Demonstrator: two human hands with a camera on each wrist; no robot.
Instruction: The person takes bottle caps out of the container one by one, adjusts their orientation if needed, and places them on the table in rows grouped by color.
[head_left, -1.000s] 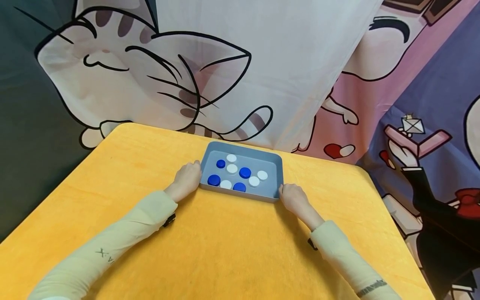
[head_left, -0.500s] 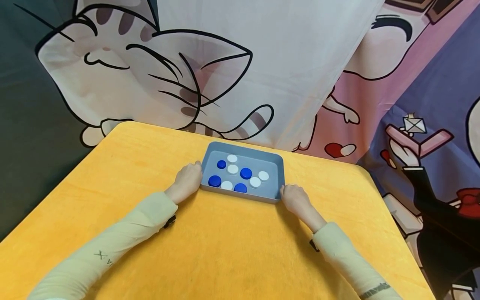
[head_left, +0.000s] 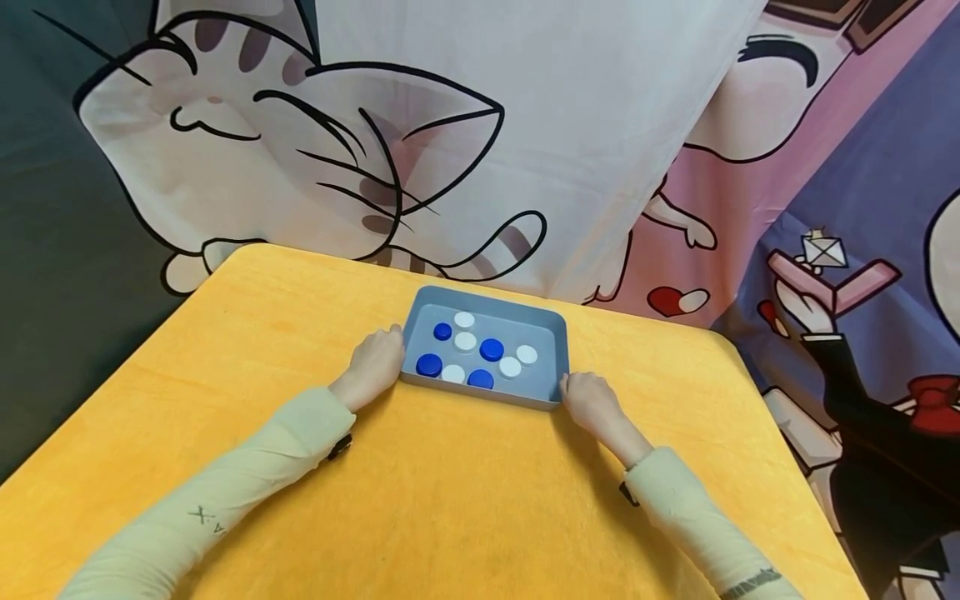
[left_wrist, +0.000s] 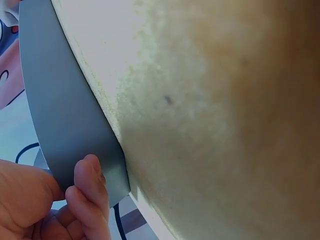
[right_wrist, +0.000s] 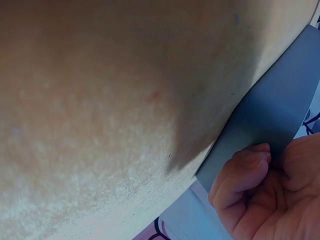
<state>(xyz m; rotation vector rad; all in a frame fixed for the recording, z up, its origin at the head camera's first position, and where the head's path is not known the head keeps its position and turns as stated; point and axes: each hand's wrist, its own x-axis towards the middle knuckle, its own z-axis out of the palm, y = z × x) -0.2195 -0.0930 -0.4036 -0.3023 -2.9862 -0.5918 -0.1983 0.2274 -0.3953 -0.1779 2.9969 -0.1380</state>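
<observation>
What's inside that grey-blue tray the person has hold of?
In the tray lie four blue discs and five white discs. Its near wall hides the lower edges of the nearest ones; whatever is underneath the discs is covered.

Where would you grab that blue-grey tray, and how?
I'd grip the tray by its two short end walls, one hand coming in from each side, much as the left hand and right hand hold it. The walls are thin and raised, so easy to pinch, and supporting both ends should help keep the discs inside from sliding.
</observation>
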